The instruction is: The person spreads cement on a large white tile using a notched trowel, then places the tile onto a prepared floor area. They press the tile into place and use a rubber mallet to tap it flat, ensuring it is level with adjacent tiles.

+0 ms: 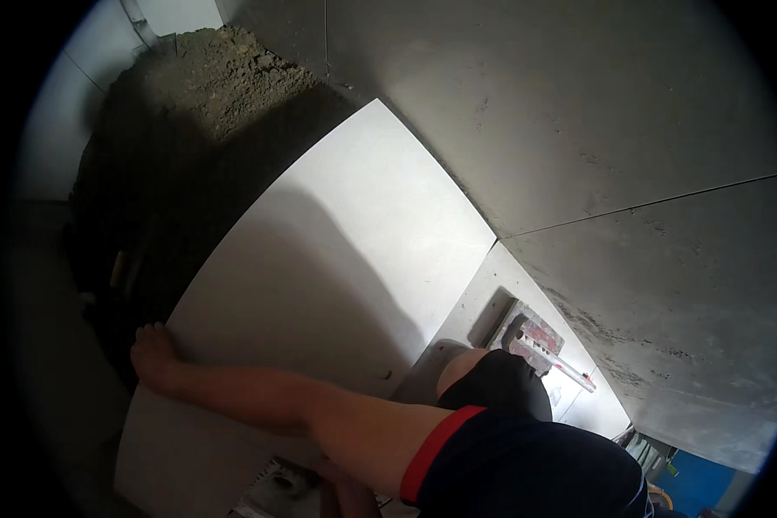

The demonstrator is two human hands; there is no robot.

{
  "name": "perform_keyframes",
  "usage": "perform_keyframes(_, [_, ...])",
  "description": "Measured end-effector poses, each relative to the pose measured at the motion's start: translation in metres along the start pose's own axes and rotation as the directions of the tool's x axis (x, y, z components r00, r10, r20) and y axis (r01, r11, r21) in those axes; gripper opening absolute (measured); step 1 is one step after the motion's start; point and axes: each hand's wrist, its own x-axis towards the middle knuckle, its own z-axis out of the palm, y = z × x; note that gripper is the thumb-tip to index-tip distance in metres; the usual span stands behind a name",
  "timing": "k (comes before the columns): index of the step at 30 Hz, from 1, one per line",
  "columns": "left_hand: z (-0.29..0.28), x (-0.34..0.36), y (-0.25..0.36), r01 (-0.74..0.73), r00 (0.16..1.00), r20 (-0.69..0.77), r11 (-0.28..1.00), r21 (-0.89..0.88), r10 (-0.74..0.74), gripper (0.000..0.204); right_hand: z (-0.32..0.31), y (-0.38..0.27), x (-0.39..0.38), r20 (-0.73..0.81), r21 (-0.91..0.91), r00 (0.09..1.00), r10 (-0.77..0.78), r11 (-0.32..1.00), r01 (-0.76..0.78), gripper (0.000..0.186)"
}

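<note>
A large pale tile (380, 207) spans the middle, its far right edge along the grey wall. My left arm reaches across it from the lower right. At the tile's left edge is my left hand (154, 361), closed over the rim with the fingertips close together. Below that forearm, at the bottom, sits a dark tool with a round part (283, 483) and a toothed light edge, partly cut off. Beside it shows a shadowed bit of skin, perhaps my right hand (352, 494); its fingers are hidden. My bent knee (457, 367) is over the tile's right side.
Dark, crumbly mortar (224, 95) lies beyond the tile at the far left. Large grey wall tiles (578, 112) rise on the right. On a neighbouring pale tile (496, 276) rest a grey-red block (540, 332) and a white bar (570, 371). A blue panel (699, 479) shows at lower right.
</note>
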Motion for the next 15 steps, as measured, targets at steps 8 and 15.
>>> perform_keyframes(8, [-0.003, 0.001, -0.002, 0.001, 1.0, -0.005, 1.0, -0.014, -0.001, 0.084, -0.019, 0.004, 0.0, 0.173, 0.021, 0.985, 0.023, 0.999, -0.027, 0.039])
perform_keyframes(15, [0.003, 0.005, 0.001, 0.014, 1.0, 0.003, 1.0, -0.002, -0.014, 0.084, -0.005, 0.012, 0.006, 0.106, 0.001, 0.992, 0.063, 0.998, -0.063, 0.038])
